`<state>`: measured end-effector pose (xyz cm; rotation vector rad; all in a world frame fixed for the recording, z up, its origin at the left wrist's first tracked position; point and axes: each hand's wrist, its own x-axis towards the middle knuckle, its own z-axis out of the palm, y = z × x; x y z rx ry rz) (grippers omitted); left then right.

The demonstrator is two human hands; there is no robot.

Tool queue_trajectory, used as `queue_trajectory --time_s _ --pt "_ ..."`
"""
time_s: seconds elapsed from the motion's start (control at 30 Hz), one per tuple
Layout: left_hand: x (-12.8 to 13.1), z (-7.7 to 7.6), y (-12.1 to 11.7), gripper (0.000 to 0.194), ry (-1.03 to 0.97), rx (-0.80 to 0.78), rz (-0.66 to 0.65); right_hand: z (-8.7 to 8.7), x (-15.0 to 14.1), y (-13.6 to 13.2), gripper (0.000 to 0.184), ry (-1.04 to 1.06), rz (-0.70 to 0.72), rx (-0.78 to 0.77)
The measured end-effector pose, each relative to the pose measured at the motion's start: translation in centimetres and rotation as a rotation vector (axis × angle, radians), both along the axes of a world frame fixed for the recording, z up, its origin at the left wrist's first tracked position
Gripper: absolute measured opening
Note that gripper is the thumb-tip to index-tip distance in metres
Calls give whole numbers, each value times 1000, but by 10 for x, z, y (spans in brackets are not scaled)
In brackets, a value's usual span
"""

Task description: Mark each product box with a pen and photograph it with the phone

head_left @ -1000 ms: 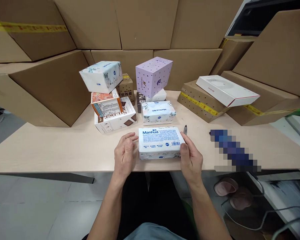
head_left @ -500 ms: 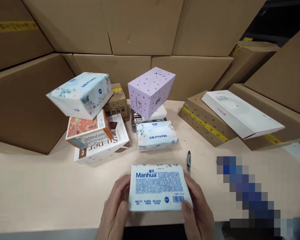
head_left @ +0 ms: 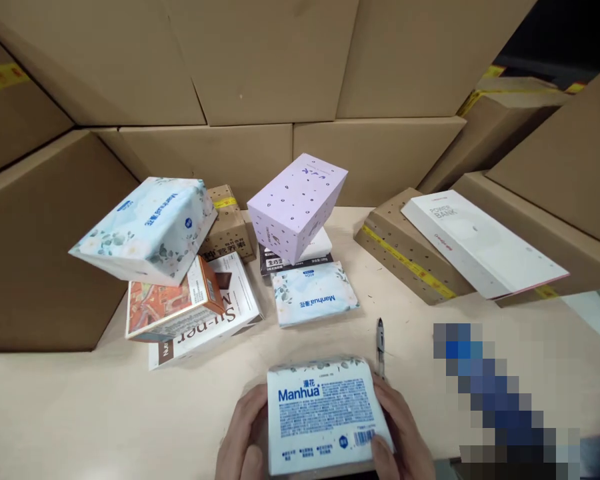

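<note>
where cardboard walled us in: a brown wall of cartons (head_left: 260, 60) stood behind our work and along both sides.
pale table: below that, the smooth table (head_left: 105, 413) ran toward us, with a few dark specks lying on it beyond our hands.
loaded corners: at right a white power bank box (head_left: 485, 240) lay aslant on a spotted carton (head_left: 405, 247); near the middle a lilac box (head_left: 297, 200) perched over a smaller white one, just behind a flowered pack (head_left: 315, 293).
tissue pack: nearest us, at the front of the table, was the tissue pack (head_left: 325, 420), print side up; whether it touched the wood we could not tell. we judged it light, soft and springy, its film a little slippery, so a hard pinch would likely dent it; the two short ends seemed the best hold, with palms flat and pressure even.
right hand: our right hand (head_left: 405, 433) gripped the right end, thumb on the printed face by the barcode.
left hand: our left hand (head_left: 243, 433) curved about the left end, thumb off the face; how firmly it pressed we could not tell.
pen: just beyond our right fingers lay a slim pen (head_left: 381, 337).
</note>
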<state>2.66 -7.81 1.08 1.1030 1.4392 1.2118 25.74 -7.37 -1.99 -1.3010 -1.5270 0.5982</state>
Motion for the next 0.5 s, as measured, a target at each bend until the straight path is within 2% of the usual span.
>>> queue_trajectory --time_s 0.1,0.27,0.37,0.5 --pt "-6 -4 -3 55 62 53 -56 3 2 2 51 1 25 15" --pt "-11 -1 -1 51 244 198 -236 2 -1 8 50 68 40 80" --pt "-9 1 0 51 294 251 -235 1 -3 11 45 128 51 80" --pt "-4 -1 -1 50 288 290 -120 1 -5 14 41 174 70 77"
